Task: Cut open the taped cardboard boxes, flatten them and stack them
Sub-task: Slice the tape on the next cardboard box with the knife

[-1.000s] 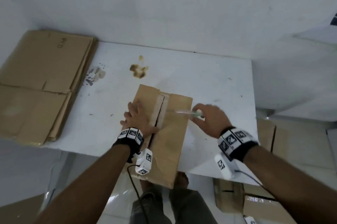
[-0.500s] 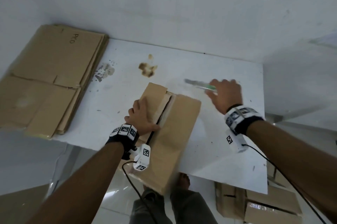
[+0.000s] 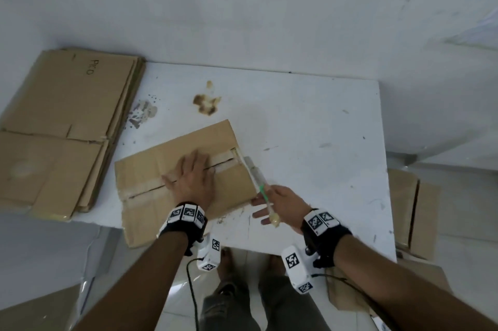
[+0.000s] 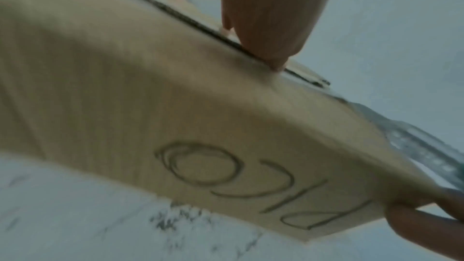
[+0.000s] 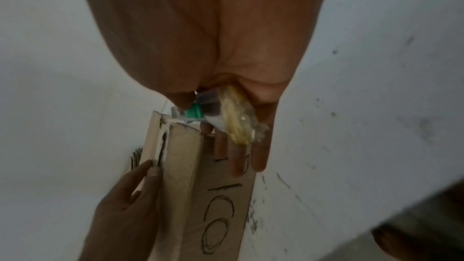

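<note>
The cardboard box (image 3: 186, 174) lies on the white table (image 3: 310, 128), turned crosswise to the person, its near left corner hanging over the table's front edge and its taped top seam running left to right with a dark slit along it. The left arm reaches straight forward over the near edge, and the left hand (image 3: 192, 180) lies palm-down on the top of the box across that seam, fingers straight and spread — it presses flat and grips nothing; in the left wrist view a fingertip (image 4: 273, 61) sits right at the slit. The right arm comes in from the right, and the right hand (image 3: 280, 202) sits just off the box's right end, thumb and forefinger pinching the cutter (image 3: 260, 186) by its clear handle with a green band, while its other fingers stretch out towards the box's side. The cutter slants up and left — its blade lies along the box's right end, reaching to the end of the seam. A stack of flattened cardboard (image 3: 64, 126) rests on the table's left end, well apart from both hands.
</note>
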